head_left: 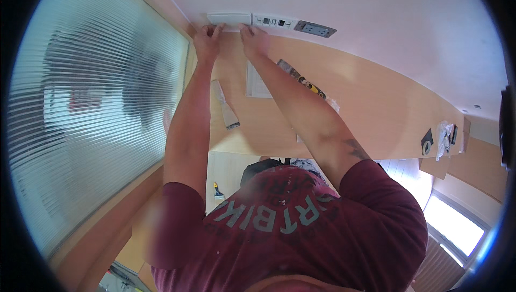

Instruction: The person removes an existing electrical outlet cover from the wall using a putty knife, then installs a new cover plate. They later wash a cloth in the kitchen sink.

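Note:
On the white wall at the top is a row of fittings. At its left end is a blank white cover plate [229,19], with both my hands at its lower edge. The fingers of my left hand [206,39] grip near its left corner, while my right hand [253,40] pinches the edge close to the right corner. Right beside the plate sits an uncovered white switch module [274,22] with dark openings in its frame. A grey socket outlet [315,29] follows it. What lies behind the cover plate is hidden.
On the wooden counter [376,114] lie a narrow pale strip-like item [226,105], a white rectangular piece [257,83] and a yellow-and-black tool [312,87] partly behind my right arm. A tape roll [427,148] and clear plastic wrapping [444,133] are far right. Ribbed glass [102,104] borders the left.

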Motion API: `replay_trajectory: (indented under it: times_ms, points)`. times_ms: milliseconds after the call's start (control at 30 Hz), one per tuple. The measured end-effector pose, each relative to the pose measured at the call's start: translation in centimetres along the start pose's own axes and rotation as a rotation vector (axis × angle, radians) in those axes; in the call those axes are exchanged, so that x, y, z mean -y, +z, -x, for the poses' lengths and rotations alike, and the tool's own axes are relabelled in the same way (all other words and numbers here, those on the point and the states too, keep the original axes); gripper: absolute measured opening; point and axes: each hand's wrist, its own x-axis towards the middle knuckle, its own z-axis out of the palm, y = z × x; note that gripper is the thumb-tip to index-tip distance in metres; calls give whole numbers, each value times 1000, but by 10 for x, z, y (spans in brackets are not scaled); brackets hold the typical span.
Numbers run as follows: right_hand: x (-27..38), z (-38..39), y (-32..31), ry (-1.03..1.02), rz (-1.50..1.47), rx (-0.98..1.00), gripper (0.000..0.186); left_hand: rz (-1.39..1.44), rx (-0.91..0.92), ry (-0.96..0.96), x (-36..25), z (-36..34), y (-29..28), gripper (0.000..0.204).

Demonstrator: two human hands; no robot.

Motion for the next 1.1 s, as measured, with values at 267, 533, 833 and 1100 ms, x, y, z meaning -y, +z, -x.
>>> replay_trajectory:
  times_ms: [267, 533, 833, 1100]
  points:
    - [45, 12, -37, 96, -29, 146, 56, 341, -156, 88, -27, 21, 3, 35]
    - [37, 22, -57, 114, -142, 203, 55, 409, -170, -7, -34, 23, 12, 26]
    - [-13, 90, -209, -57, 316, 130, 39, 63, 44, 191, -29, 28, 21, 20]
    - [-91, 169, -303, -361, 652, 28, 31, 53, 12, 240, -21, 13, 31, 21]
